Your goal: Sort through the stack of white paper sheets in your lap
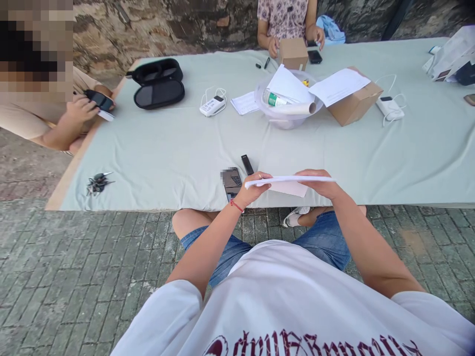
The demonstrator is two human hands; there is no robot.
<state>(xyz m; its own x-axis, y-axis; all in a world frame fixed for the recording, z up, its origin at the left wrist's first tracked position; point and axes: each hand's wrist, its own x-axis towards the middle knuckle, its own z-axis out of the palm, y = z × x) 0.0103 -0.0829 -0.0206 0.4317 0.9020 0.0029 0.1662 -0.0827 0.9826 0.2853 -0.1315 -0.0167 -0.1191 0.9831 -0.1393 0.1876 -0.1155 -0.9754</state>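
Over the near table edge, a thin stack of white paper [285,179] is held up and seen almost edge-on. My left hand [256,187] grips its left end, thumb and fingers on either side, with a ring and a red wrist cord showing. Its right end is in my right hand [319,182], whose fingers are partly hidden behind it. Under the stack, a pale sheet [287,188] lies on the cloth. A dark phone [232,184] rests just left of my left hand, and a slim black device [247,164] lies beyond it.
A plastic basin [285,121] with papers, a bottle and a paper roll stands mid-table. Around it are a cardboard box [351,106], white power bank [213,106], open black case [159,94] and keys [98,183]. Two people sit at the left and far sides.
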